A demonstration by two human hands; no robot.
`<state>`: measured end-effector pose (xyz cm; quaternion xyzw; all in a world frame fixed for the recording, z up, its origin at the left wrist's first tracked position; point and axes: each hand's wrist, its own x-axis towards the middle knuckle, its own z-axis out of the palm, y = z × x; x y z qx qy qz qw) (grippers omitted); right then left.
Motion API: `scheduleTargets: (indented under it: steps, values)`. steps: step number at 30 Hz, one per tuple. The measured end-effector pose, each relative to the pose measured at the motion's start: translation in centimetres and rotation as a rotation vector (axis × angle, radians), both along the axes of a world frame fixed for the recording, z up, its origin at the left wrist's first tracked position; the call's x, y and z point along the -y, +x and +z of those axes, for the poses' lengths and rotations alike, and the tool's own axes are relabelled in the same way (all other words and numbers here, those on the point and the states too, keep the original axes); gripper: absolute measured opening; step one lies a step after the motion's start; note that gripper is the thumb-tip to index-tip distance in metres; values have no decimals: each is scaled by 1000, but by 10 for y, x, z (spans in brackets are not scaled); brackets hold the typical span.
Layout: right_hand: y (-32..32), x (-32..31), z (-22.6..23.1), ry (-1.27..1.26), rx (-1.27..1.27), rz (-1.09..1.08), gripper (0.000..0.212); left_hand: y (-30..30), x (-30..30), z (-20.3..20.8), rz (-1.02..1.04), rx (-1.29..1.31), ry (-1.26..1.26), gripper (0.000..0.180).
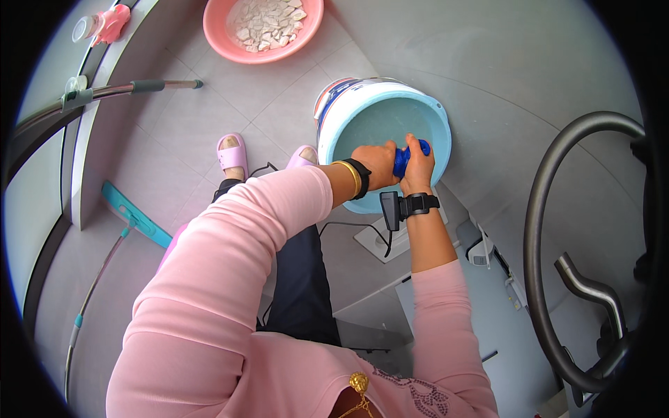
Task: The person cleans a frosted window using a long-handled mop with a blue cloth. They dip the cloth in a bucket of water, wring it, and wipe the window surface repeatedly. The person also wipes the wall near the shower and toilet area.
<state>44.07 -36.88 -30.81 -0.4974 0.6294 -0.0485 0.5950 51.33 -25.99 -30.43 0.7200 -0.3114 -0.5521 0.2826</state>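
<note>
Both my hands grip a blue cloth (401,163) twisted tight into a narrow bunch. My left hand (377,164) is closed round one side of it, with a gold bangle and a black band at the wrist. Close beside it, my right hand (419,167) is closed round the other side, and a bit of blue pokes out past its fingers. Under the hands stands a round bucket (343,115) with a light blue inside and a printed white outer wall. Cloudy water (380,125) fills part of it.
A pink basin (215,36) of pale stone pieces sits on the tiled floor at the far left. A flat teal mop (136,214) lies at the left, below a metal pole (146,86). A thick grey curved tube (536,216) stands at the right.
</note>
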Motion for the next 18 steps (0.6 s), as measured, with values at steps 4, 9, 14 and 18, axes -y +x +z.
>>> scheduleTargets:
  steps: [4,9,14,18]
  values:
    - [-3,6,-10,113,-44,-187,30,-6,2,-7,-71,50,-43,49]
    - [-9,7,-22,144,-56,-321,29,-10,1,-12,-138,98,-42,49]
    - [-8,-3,3,159,-43,-341,26,2,-13,3,-116,126,-107,55]
    - [8,-30,75,18,58,192,45,35,-58,40,150,88,-263,70]
